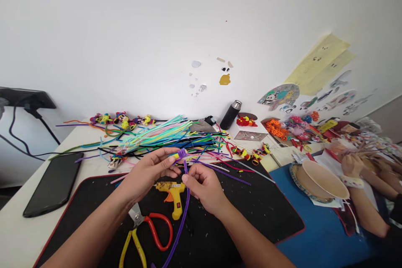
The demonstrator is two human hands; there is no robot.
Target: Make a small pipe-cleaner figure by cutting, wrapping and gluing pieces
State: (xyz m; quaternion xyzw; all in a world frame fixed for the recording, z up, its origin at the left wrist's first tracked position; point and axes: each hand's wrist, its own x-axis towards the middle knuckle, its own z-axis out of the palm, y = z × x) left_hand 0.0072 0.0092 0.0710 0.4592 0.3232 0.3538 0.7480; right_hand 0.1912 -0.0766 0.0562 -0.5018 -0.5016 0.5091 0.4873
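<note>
Between the fingers of my left hand [157, 164] is a small yellow and purple pipe-cleaner piece [180, 155]. My right hand [202, 186] pinches a long purple pipe cleaner [184, 213] close to that piece; its tail hangs down toward the front edge of the view. Just below both hands a yellow glue gun [174, 192] lies on the black mat [248, 213]. Red-handled scissors [158, 228] rest nearer to me, left of the purple tail, beside yellow-handled pliers [135, 247]. My left wrist partly covers the scissors' blades.
Behind the mat lies a heap of coloured pipe cleaners [169, 136]. A phone [52, 184] sits at left, near a power strip [28, 98]. A black flask [231, 115] and white box [248, 130] stand by the wall. At right, another person's hands [353, 165] work beside a bowl [325, 178].
</note>
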